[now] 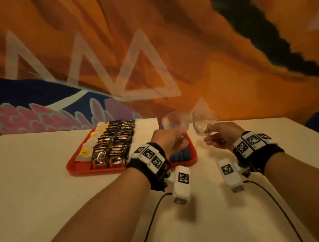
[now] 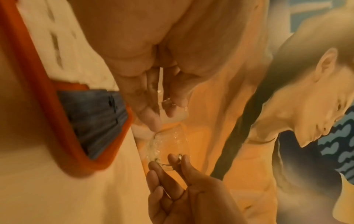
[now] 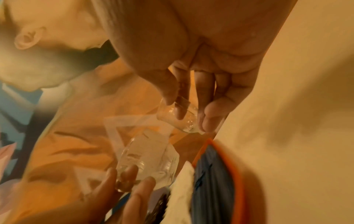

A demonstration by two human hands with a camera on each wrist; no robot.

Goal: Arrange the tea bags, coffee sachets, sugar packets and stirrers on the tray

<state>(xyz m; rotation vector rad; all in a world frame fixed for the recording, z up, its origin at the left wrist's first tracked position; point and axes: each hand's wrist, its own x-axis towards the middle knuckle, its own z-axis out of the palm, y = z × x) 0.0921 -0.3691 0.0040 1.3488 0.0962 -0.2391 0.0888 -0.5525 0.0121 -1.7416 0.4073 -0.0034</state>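
A red tray [image 1: 77, 168] lies on the table and holds a column of pale tea bags [image 1: 85, 152], rows of black coffee sachets [image 1: 115, 143], white sugar packets [image 1: 144, 129] and a blue bundle [image 1: 180, 155] at its right end. My left hand [image 1: 172, 138] pinches a clear glass [image 1: 175, 121] above the tray's far right corner. My right hand [image 1: 214, 136] pinches a second clear glass [image 1: 205, 123] just right of the tray. The left wrist view shows my left fingers [image 2: 149, 106] on the glass base. The right wrist view shows my right fingers [image 3: 206, 115] round the other glass [image 3: 180, 119].
The cream table [image 1: 47, 204] stretches on all sides of the tray. An orange and blue patterned wall [image 1: 168, 44] rises right behind the table's far edge. Black cables [image 1: 152, 216] trail from my wrist units across the near table.
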